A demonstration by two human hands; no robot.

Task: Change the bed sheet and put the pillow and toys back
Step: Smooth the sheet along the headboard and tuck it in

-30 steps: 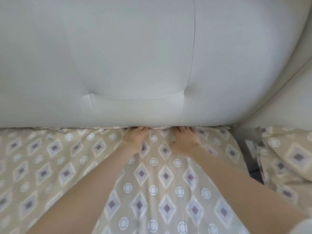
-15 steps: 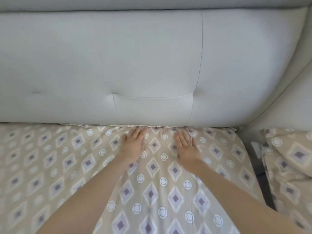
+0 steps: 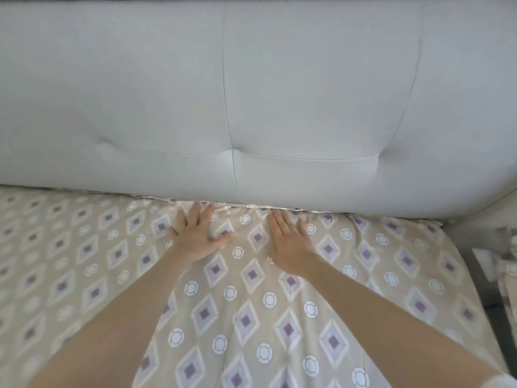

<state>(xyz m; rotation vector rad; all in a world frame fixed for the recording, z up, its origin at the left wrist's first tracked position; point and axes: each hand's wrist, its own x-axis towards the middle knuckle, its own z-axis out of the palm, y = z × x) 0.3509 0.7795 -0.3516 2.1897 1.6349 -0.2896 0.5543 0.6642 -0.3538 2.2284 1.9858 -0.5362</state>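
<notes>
The sheet (image 3: 251,317), beige with purple diamonds and white rings, lay spread over the bed and filled the lower half of the view. Its far edge ran along the foot of the grey padded headboard (image 3: 279,93). Just ahead of the hands the cloth there was gathered into small puckers, with a pale strip of hem showing against the padding.

The left hand (image 3: 197,238) lay palm down on the sheet, fingers straight and spread, thumb out to the right. Its fingertips were just short of the headboard's lower edge. The right hand (image 3: 291,245) lay flat beside it, fingers straight and close together, pointing at the same edge; whether its tips touched the padding could not be told. Both hands rested open on the cloth, gripping nothing. Between them was a narrow, creased band of sheet. Both bare forearms reached in from the bottom of the view.

To the left of the left hand the sheet ran broad and fairly smooth, off the left side of the view. To the right of the right hand it went on to the bed's right edge, where it rounded over and dropped away. Beyond that edge lay a dark gap (image 3: 495,303). Past it, at the far right border, was some blurred patterned cloth (image 3: 510,275) that could not be made out. The headboard's right end curved down towards that corner of the bed.
</notes>
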